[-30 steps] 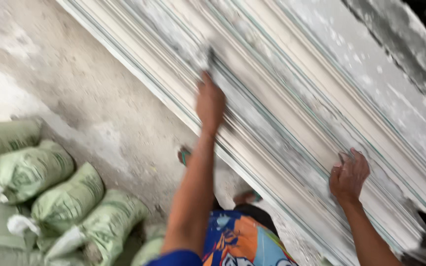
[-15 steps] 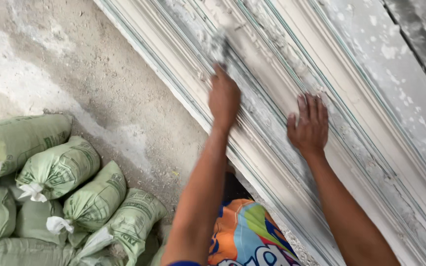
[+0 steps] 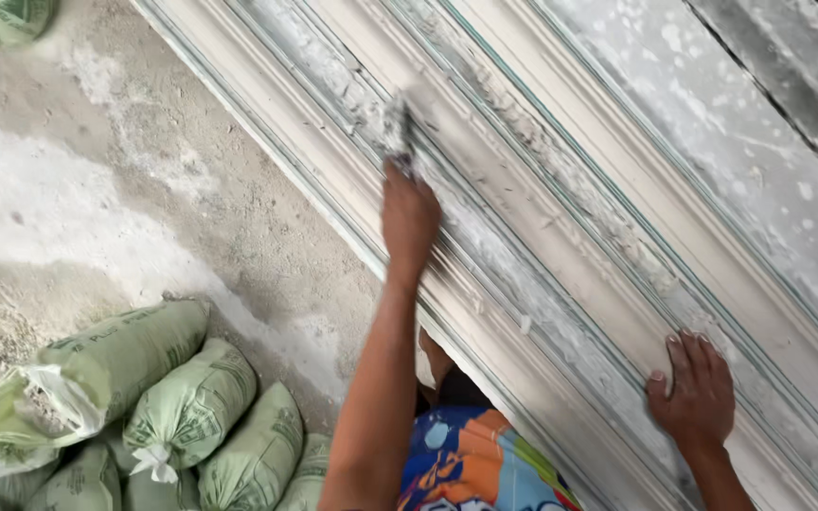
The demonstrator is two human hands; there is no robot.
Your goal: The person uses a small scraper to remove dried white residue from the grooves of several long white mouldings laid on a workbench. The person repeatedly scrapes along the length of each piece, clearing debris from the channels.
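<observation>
**Brush on the moulding, other hand flat**

Nearest: green sacks [image 3: 191, 407] piled at the floor's lower left, bare concrete floor [image 3: 144, 208] open beyond them. Right hand [image 3: 698, 393] lies flat, fingers spread, on the moulding's [image 3: 560, 312] lower edge, gripping nothing. Farther up, left hand [image 3: 409, 218] is closed round a brush [image 3: 396, 128], bristles pressed into a groove mid-moulding. Surface is ribbed, white w/ grey dust, running diagonally; spattered wall [image 3: 740, 104] past its far edge.

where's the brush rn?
Head view, upper centre: the brush is in the left hand, pressed on the ribbed white moulding. The right hand lies flat on the moulding, lower right.
</observation>
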